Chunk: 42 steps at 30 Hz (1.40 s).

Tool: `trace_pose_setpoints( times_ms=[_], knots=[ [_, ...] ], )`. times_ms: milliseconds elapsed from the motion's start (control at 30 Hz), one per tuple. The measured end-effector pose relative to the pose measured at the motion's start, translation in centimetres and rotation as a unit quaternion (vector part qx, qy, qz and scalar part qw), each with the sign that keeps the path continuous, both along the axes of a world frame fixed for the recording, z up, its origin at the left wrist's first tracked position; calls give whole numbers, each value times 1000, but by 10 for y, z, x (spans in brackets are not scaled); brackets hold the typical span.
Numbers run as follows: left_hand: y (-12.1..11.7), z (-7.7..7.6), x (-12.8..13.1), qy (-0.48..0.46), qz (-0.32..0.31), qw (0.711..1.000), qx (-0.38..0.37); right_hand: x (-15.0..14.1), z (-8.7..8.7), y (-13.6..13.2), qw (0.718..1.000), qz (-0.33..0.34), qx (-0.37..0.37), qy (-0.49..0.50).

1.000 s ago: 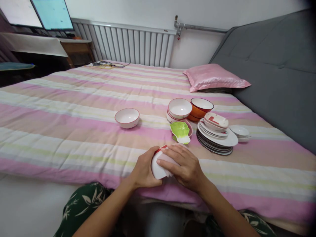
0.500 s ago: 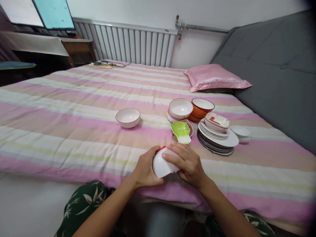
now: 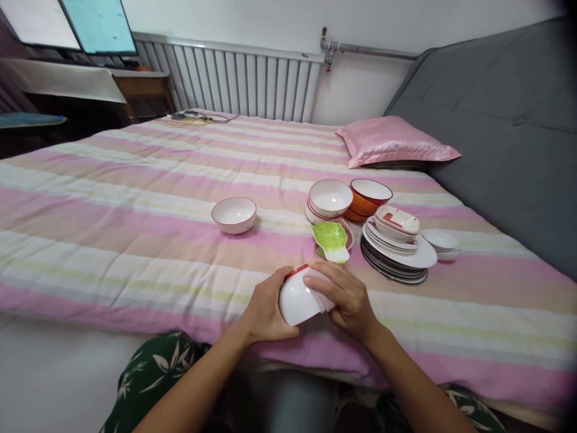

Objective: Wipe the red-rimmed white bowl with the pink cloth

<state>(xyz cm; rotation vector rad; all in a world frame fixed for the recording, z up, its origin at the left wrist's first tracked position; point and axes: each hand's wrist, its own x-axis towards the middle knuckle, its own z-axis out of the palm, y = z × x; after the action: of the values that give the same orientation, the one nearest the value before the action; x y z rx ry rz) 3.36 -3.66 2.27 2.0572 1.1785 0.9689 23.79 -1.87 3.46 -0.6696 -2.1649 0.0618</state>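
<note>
My left hand (image 3: 268, 307) grips a white bowl (image 3: 297, 300) with a red band at its rim, tilted on its side above the bed's front edge. Against the bowl's right side my right hand (image 3: 347, 297) is closed on a pale pinkish cloth (image 3: 325, 302), mostly hidden by the fingers. Just beyond the hands lies a green and white leaf-shaped dish (image 3: 331, 237). Farther off, to the left, a white bowl with a thin red rim (image 3: 234, 214) stands upright by itself.
Stacked white bowls (image 3: 330, 198) stand beside orange bowls (image 3: 367, 198). On the right, a plate stack (image 3: 396, 258) bears small rectangular dishes (image 3: 396, 221), with small white dishes (image 3: 439, 242) beside it. A pink pillow (image 3: 396, 141) rests near the grey headboard (image 3: 491, 108). Cables (image 3: 202, 116) lie at the far edge.
My right hand has shifted slightly right along the held bowl with the cloth, baring more of its white side. My left hand and the other dishes stay in place.
</note>
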Motion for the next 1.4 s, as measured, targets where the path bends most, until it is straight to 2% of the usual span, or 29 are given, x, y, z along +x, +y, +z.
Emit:
trace_pose_setpoints(
  times_ms=[367,867,1400],
  knots=[
    [-1,-1,-1,2,0,1000,-11,-1,-5,2,997,-2,-42,59],
    [1,6,-6,19,-22,999,-16,0,-34,7,974,-30,-158,158],
    [1,5,-9,15,-33,999,-12,0,-42,7,956,-86,-234,157]
  ],
)
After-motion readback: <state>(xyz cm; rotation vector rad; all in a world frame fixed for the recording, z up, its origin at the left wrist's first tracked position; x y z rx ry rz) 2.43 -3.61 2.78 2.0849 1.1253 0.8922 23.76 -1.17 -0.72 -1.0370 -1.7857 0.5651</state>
